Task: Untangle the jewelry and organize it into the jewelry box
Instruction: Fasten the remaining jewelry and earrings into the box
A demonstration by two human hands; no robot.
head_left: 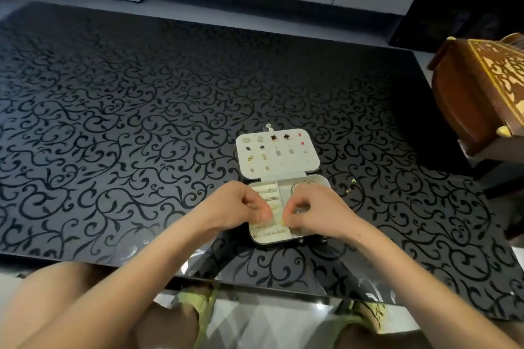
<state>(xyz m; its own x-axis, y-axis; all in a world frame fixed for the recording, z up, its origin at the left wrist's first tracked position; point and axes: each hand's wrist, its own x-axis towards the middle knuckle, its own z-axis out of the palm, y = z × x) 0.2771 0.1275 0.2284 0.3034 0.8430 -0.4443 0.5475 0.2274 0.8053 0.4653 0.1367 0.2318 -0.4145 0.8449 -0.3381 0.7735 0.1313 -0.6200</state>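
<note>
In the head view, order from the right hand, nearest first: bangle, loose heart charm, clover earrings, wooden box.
1. Bangle: just beyond the right hand.
2. Loose heart charm: on table, rightward.
3. Clover earrings: on the lid.
4. Wooden box: far right.

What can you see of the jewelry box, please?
The jewelry box lies open on the patterned black table, cream-lined with a dark shell. Its lid lies back, studded with earrings. The base holds rings in rolls left, a bangle right. The left hand and right hand pinch a small piece over it.

patterned glass table with open jewelry box (loose trinket beside)
</note>
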